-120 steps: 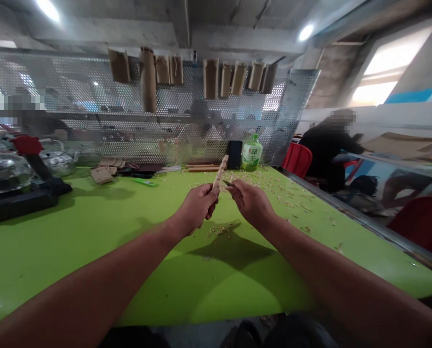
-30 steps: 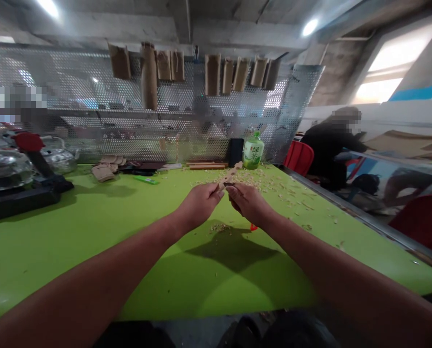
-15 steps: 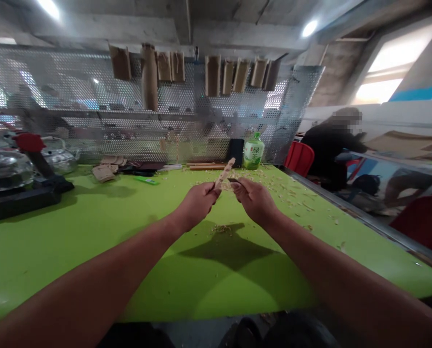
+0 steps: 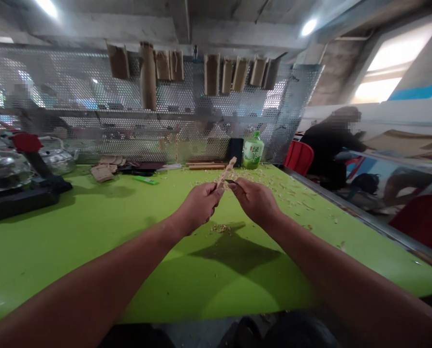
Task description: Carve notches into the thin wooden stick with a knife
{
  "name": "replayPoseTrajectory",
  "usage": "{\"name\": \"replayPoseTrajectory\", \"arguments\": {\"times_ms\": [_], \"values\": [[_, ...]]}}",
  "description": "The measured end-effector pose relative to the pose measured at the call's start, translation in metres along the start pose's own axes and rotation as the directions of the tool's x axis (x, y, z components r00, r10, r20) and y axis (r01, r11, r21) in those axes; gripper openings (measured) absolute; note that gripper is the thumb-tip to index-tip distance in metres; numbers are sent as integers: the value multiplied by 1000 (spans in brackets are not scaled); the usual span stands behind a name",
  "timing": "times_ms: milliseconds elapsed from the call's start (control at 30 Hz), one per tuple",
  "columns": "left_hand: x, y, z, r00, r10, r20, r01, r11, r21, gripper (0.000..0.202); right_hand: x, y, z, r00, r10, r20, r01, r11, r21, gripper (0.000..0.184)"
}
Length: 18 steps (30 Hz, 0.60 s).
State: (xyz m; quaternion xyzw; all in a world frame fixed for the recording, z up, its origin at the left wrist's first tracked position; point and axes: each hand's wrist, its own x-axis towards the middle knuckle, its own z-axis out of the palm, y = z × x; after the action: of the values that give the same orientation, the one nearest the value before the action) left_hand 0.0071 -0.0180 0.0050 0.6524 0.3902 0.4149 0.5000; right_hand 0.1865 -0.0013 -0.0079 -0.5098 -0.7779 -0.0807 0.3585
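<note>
My left hand is closed round the lower end of a pale carved wooden stick, which tilts up and away to the right with a notched, wavy outline. In my right hand is a small carving knife; only its short dark blade shows, pointing left at the stick just above my left thumb. The fingers hide the knife's handle. Below the hands, a small heap of wood shavings lies on the green tabletop.
More shavings scatter to the right. Behind stand a green-labelled bottle and wooden strips. A green cutter, wood pieces and a glass kettle are at left. A person in black sits beyond the right edge.
My right hand has shifted slightly left, bringing the blade to the stick. The stick has turned a little in my left hand.
</note>
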Motion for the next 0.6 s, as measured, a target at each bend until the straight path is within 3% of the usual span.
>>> {"name": "replayPoseTrajectory", "arguments": {"times_ms": [367, 600], "values": [[-6, 12, 3, 997, -81, -1, 81, 996, -41, 26, -1, -4, -1, 1000, 30, 0, -30, 988, -152, 55], [-6, 13, 5, 989, -145, -3, 144, 986, -82, 27, -1, -11, -2, 998, 39, 42, -26, 961, -275, 47]]}}
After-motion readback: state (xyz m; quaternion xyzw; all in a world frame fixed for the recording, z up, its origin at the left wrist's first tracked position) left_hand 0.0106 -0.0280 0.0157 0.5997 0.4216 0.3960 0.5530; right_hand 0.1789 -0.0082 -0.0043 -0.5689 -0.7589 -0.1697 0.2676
